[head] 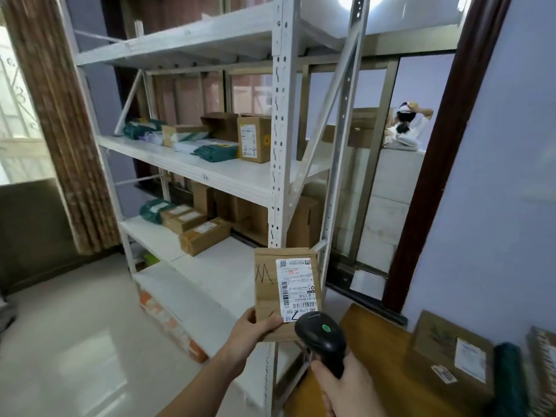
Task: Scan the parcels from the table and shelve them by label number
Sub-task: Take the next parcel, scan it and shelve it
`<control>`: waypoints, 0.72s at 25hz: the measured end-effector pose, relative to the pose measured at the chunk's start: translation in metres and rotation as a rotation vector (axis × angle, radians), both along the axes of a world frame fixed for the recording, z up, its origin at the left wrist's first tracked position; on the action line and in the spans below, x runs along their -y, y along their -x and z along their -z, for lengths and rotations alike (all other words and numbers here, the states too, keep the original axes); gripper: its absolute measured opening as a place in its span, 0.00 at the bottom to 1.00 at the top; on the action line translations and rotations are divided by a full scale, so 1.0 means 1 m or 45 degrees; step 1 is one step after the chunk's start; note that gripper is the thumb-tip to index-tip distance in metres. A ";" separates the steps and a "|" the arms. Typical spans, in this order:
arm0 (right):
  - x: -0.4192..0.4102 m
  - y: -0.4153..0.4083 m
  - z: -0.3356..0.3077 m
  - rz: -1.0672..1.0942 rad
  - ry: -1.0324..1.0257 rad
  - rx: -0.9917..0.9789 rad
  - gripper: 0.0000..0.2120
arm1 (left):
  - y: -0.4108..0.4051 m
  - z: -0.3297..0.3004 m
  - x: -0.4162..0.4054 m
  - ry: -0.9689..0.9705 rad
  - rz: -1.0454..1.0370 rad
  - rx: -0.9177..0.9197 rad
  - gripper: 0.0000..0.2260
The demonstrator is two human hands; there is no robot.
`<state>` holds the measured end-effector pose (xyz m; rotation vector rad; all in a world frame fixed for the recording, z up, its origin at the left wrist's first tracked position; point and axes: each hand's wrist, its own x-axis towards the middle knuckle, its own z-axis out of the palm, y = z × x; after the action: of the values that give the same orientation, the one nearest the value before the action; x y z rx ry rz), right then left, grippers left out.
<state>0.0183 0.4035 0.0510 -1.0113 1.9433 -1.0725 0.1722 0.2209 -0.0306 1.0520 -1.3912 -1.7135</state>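
In front of the rack (pixel 281 121), low in the head view, your left hand (pixel 251 329) pinches the bottom edge of a flat brown parcel (pixel 267 284), thumb across its face, holding it upright with the white label (pixel 296 287) toward you. Your right hand (pixel 346 386) is wrapped round the handle of a black scanner (pixel 320 332), whose head sits just below the label, overlapping the parcel's lower corner; a green dot shows on top. Behind, the rack's middle shelf (pixel 210 170) carries boxes and green bags, one box (pixel 254 138) marked 4-4, and the shelf below holds more boxes. At lower right, a wooden table (pixel 382 356) bears another labelled parcel (pixel 451 353) beside a dark green roll (pixel 508 380).
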 end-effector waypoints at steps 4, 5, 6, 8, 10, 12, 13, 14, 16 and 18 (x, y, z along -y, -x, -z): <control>0.019 -0.039 -0.007 -0.052 0.001 0.028 0.14 | -0.055 0.000 0.013 -0.012 -0.111 -0.014 0.44; 0.024 -0.048 -0.011 -0.074 0.007 0.044 0.13 | -0.067 -0.001 0.017 -0.014 -0.132 -0.024 0.44; 0.028 -0.058 -0.014 -0.098 0.023 0.048 0.12 | -0.078 -0.001 0.021 -0.014 -0.147 -0.034 0.43; 0.038 -0.076 -0.019 -0.140 0.058 0.022 0.11 | -0.099 -0.005 0.030 -0.030 -0.185 -0.053 0.43; 0.046 -0.094 -0.025 -0.197 0.092 0.010 0.09 | -0.118 -0.011 0.037 -0.012 -0.200 -0.056 0.40; 0.056 -0.114 -0.029 -0.243 0.125 0.018 0.08 | -0.139 -0.015 0.045 0.005 -0.226 -0.067 0.35; 0.062 -0.124 -0.030 -0.258 0.141 0.017 0.07 | -0.149 -0.016 0.050 0.005 -0.246 -0.077 0.35; 0.067 -0.133 -0.032 -0.265 0.157 0.007 0.07 | -0.159 -0.018 0.055 0.007 -0.259 -0.092 0.35; 0.078 -0.149 -0.036 -0.273 0.186 -0.017 0.05 | -0.177 -0.023 0.064 0.028 -0.275 -0.095 0.38; 0.089 -0.163 -0.044 -0.308 0.223 -0.029 0.05 | -0.193 -0.031 0.071 0.059 -0.308 -0.088 0.40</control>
<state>0.1810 0.3142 0.0950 -1.3223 1.7135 -1.1090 0.3654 0.1500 0.0000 1.0778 -1.2018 -1.5205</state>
